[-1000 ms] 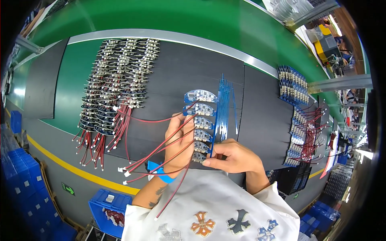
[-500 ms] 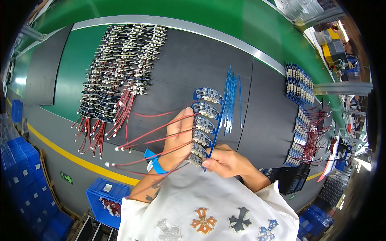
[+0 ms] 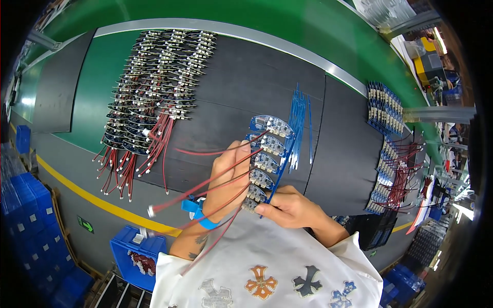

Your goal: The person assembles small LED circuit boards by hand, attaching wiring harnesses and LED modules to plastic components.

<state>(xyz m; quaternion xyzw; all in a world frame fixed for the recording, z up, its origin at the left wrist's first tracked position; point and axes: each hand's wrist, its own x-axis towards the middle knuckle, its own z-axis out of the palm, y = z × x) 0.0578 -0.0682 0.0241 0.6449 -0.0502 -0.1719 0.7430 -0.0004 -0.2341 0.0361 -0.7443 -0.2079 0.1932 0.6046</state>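
Some red leads [image 3: 202,185] look blurred, and the shirt [image 3: 277,246] is cut off below

Smooth wires [image 3: 187,193], matt black mat [image 3: 246,72], glossy tabletop [image 3: 287,25], metal rail [image 3: 174,23], cloth shirt [image 3: 287,251]

Wide across ran the green tabletop [image 3: 94,97], metal rail [image 3: 179,23] gleaming; below, a yellow stripe [image 3: 102,206] cut grey floor [image 3: 72,164] near stacked blue bins [image 3: 23,197]!

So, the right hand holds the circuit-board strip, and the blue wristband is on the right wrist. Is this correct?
Not quite: the head view shows the blue wristband on the left wrist. The right hand holds the circuit-board strip.
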